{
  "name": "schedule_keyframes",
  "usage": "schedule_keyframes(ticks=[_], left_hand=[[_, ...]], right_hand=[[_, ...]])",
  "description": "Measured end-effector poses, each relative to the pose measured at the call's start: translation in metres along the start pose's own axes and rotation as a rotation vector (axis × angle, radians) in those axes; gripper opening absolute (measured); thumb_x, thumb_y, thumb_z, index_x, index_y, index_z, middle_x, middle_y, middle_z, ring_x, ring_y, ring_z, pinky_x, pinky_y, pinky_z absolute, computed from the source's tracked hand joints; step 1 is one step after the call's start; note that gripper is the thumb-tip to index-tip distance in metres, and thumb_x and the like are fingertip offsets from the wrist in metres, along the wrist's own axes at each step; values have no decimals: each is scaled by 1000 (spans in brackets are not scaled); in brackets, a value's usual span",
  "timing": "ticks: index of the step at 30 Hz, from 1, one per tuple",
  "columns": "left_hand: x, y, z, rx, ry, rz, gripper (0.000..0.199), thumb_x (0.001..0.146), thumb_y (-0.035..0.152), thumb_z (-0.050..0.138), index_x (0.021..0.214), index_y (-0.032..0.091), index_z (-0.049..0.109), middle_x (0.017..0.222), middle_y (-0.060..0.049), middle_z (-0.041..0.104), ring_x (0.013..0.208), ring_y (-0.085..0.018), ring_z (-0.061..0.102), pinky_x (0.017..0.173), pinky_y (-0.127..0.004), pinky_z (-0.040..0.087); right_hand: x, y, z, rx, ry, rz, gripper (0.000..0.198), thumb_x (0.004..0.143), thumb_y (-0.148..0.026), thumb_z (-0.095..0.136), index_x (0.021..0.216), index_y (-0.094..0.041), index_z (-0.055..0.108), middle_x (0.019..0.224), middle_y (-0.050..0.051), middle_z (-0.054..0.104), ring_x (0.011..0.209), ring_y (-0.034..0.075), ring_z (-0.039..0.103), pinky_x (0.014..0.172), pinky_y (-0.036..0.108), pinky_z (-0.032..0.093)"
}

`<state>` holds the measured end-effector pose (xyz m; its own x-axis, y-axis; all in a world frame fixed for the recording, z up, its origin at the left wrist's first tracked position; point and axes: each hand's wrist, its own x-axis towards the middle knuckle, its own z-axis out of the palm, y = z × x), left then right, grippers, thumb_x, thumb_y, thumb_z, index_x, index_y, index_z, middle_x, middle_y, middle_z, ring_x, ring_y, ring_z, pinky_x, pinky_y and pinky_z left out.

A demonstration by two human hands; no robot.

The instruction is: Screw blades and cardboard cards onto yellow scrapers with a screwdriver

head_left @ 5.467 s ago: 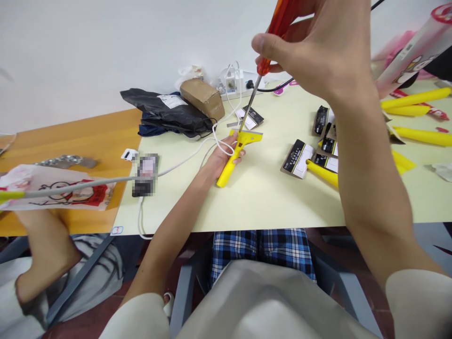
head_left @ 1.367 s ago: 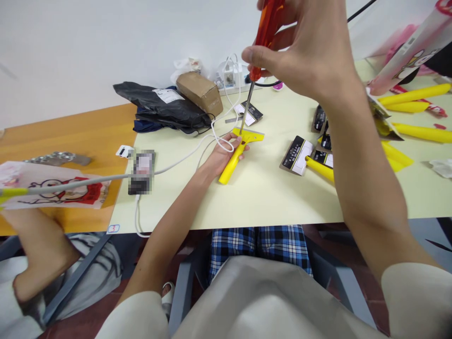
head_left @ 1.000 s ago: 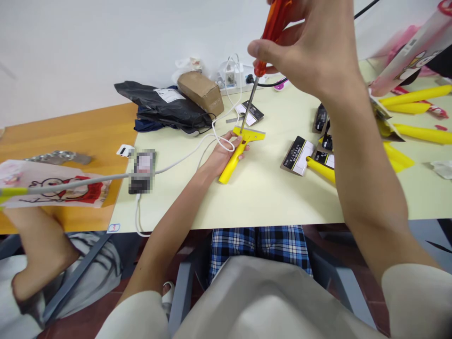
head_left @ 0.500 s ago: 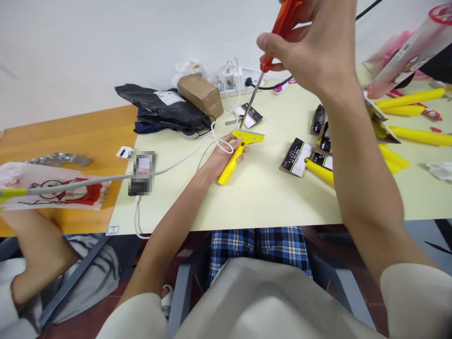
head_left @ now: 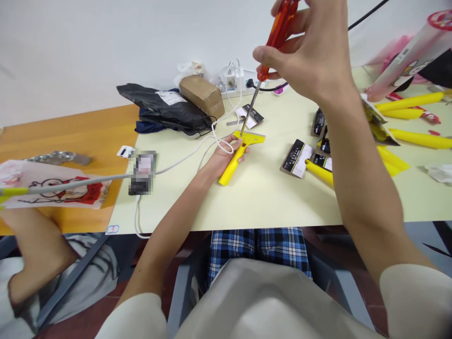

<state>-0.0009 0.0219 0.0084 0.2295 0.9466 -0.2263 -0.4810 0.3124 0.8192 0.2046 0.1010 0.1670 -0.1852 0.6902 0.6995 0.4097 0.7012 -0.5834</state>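
Observation:
My left hand (head_left: 223, 153) is closed around a yellow scraper (head_left: 232, 165) over the table, its wide head pointing away from me and its handle toward me. Two small screws show on the head. My right hand (head_left: 303, 56), raised high, grips a screwdriver (head_left: 278, 30) by its red handle. The metal shaft slants down to the left, and its tip meets the left screw of the scraper head. Just behind the scraper lie a black-and-white card (head_left: 254, 116) and a thin grey blade (head_left: 232, 123).
More yellow scrapers (head_left: 420, 137) and packaging cards (head_left: 296, 157) lie to the right. A black plastic bag (head_left: 165, 110), a brown box (head_left: 203, 96) and a power strip (head_left: 247, 84) stand along the wall. A white cable (head_left: 183, 162) crosses the table. Another person's arm (head_left: 38, 240) is at far left.
My right hand has come down slightly and to the left with the screwdriver, whose tip has moved from the head's edge onto the left screw. My left hand holds the scraper almost unmoved.

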Motion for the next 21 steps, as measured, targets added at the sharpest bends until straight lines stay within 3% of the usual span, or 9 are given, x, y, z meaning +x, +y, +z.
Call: schedule_keyframes(ticks=[10, 16, 21], left_hand=[[3, -2, -5, 3, -17, 23, 33, 93, 21, 90, 92, 21, 57, 100, -4, 73, 80, -14, 75, 50, -19, 45], [1, 2, 2, 1, 27, -17, 26, 95, 17, 87, 92, 19, 61, 97, -4, 74, 78, -13, 74, 48, -19, 44], [4, 0, 0, -11, 10, 0, 21, 98, 16, 82, 93, 18, 62, 96, -5, 75, 77, -13, 75, 46, -18, 45]], right_hand=[[-2, -5, -3, 9, -26, 0, 41, 82, -19, 87, 114, -26, 63, 130, 6, 73, 101, 26, 76, 89, 48, 69], [-6, -12, -12, 69, -198, -140, 37, 87, -31, 84, 121, -37, 68, 135, -2, 72, 105, 21, 79, 89, 40, 71], [-8, -24, -15, 103, -313, -178, 41, 87, -30, 84, 123, -42, 69, 112, -4, 75, 106, 19, 82, 96, 35, 72]])
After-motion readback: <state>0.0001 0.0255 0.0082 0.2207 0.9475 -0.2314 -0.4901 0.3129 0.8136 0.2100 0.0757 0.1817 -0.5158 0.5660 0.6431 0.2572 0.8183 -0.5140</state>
